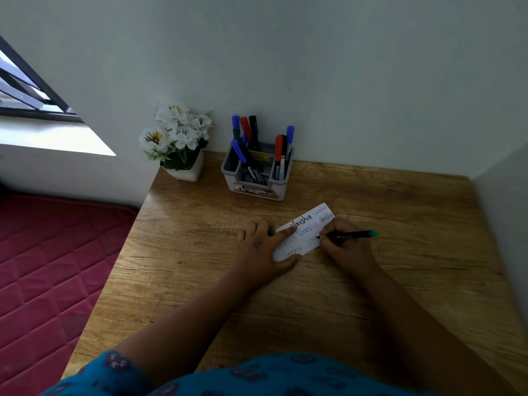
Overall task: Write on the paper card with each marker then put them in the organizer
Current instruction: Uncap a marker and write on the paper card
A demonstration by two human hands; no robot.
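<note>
Right hand (344,244): fingers pinched round a green marker (350,235), tip down on the card (304,231), mid-word near the right end.
Left hand (264,247): flat on the card's left end, forefinger and thumb stretched out to pin it down; something small and green tucked under the fingers, probably the cap (270,231), hard to tell.
Card: white, tilted on the worktop (200,252), just in front of the organizer (255,180), already crowded with the same word in several inks.
Organizer: grey, at the back by the wall, blue, red and black markers standing in its compartments.
Risk, smudge: fresh ink right under both hands; one drag of a palm and smeared.
Risk, slip: card light on smooth wood; easing the left hand mid-stroke likely sends it skidding.
Risk, space: little blank card left; next word may run off onto the worktop.
Risk, drop-in: organizer packed and leaning; careless insertion could knock markers out.
Worktop: wood-grain, tucked into a corner, pale walls behind and to the right.
Room: pot of white flowers (180,144) left of the organizer, window upper left, red quilted mattress (51,267) beside the worktop.
</note>
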